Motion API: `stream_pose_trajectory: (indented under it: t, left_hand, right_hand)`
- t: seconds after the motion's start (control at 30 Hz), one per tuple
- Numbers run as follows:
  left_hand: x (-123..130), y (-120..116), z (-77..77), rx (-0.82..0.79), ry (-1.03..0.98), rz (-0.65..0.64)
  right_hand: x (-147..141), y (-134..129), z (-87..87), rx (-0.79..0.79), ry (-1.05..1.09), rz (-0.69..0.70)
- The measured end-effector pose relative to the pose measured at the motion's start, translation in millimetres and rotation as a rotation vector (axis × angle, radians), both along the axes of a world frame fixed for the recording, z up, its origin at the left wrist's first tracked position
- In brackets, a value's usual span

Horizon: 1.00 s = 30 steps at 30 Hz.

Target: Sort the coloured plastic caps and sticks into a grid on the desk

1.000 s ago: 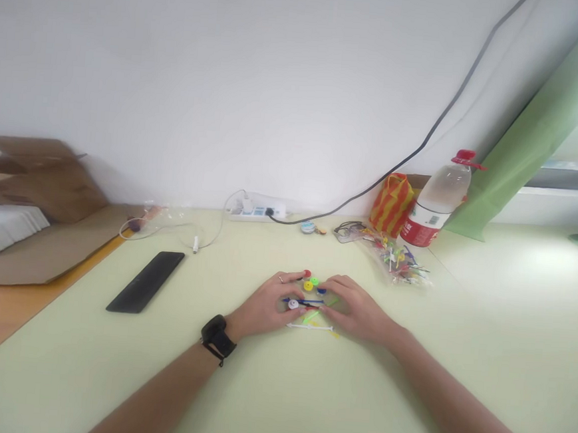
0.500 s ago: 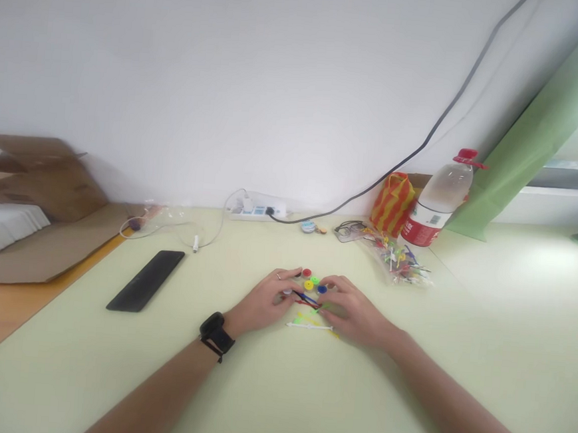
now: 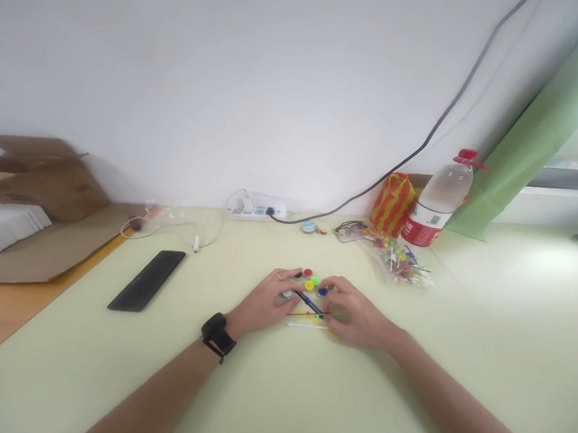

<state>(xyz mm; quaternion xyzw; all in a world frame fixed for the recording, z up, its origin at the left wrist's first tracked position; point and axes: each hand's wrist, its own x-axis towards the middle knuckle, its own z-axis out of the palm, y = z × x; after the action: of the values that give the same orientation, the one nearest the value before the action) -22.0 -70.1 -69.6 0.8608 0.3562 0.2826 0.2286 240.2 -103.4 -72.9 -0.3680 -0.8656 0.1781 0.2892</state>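
Observation:
My left hand [image 3: 267,303] rests on the table left of the small plastic pieces, fingers apart, beside a white disc [image 3: 287,294]. Across from it, my right hand [image 3: 356,314] is curled, its fingertips at the right ends of thin sticks; what it pinches is too small to make out. Between the hands a blue and black stick [image 3: 309,303] lies slanted, with a thin red and green stick [image 3: 306,314] below it. A white stick [image 3: 305,325] lies nearest me. Red [image 3: 308,272], green [image 3: 315,281], yellow [image 3: 309,285] and blue [image 3: 322,291] discs sit behind the sticks.
A black slab [image 3: 147,281] lies at left, near a cardboard box [image 3: 46,184]. A power strip [image 3: 256,212] stands by the wall. At back right are a large bottle [image 3: 437,205], a striped bag [image 3: 393,203] and a clear bag of small parts [image 3: 400,260].
My right fingertips have shifted slightly down. The red stick has moved towards me, away from the blue and black one, and now lies nearly level.

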Motion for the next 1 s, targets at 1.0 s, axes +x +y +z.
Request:
stream_pose_trajectory:
  t: [1.0]
  left_hand:
    - [7,-9,7.4,-0.007,0.136,-0.105]
  right_hand:
    - [-23,9,-16.9,0.032,0.088,-0.141]
